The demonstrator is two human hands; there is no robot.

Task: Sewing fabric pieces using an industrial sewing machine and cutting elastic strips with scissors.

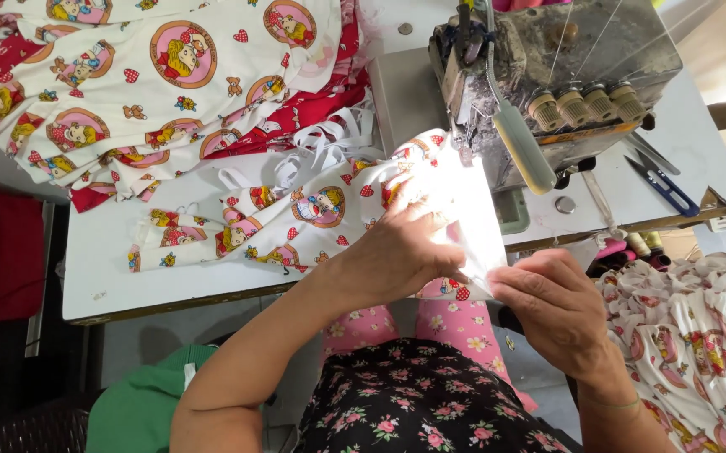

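My left hand (pixel 401 252) pinches a white printed fabric piece (pixel 321 210) with cartoon figures and red hearts, at the table's front edge. My right hand (pixel 552 306) grips the same piece's brightly lit end just to the right, fingers closed on its edge. The fabric lies in front of a worn grey overlock sewing machine (pixel 547 75), under its lamp glare. The piece trails left across the white table (pixel 103 252).
A stack of matching printed and red fabric pieces (pixel 128 75) fills the table's back left. Blue-handled thread snips (pixel 669 189) lie right of the machine. More printed fabric (pixel 698 335) is heaped at the lower right. A green cloth (pixel 141 403) sits below the table's left.
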